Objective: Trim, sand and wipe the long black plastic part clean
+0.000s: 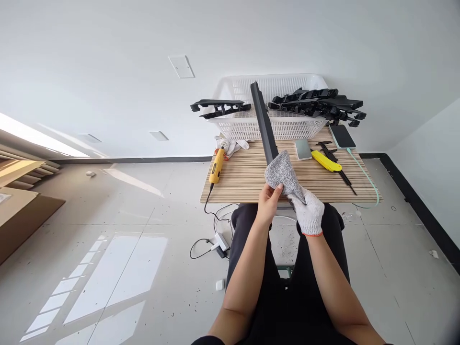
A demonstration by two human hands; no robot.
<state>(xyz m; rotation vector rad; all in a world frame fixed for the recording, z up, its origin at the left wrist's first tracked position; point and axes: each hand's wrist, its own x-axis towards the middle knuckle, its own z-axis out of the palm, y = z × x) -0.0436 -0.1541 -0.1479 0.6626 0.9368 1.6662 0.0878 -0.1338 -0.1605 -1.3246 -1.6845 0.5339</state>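
A long black plastic strip (264, 122) slants up over the board, its lower end covered by a grey speckled cloth (282, 170). My left hand (269, 202) is bare and closed at the cloth's lower left edge, thumb pressed on the fabric over the strip. On the right, my right hand (309, 211), in a white knit glove with an orange cuff, is closed on the cloth's lower corner. Its fingertips are partly hidden, and I cannot tell whether it also grips the strip beneath.
A white plastic basket (266, 129) holds black plastic parts (316, 103) jutting over its rim. On the slatted board (244, 184) lie a yellow corded tool (216, 166), white gloves (233, 147), a grey block (303, 149), a yellow-handled tool (325, 161), black calipers (345, 177) and a phone (342, 136).
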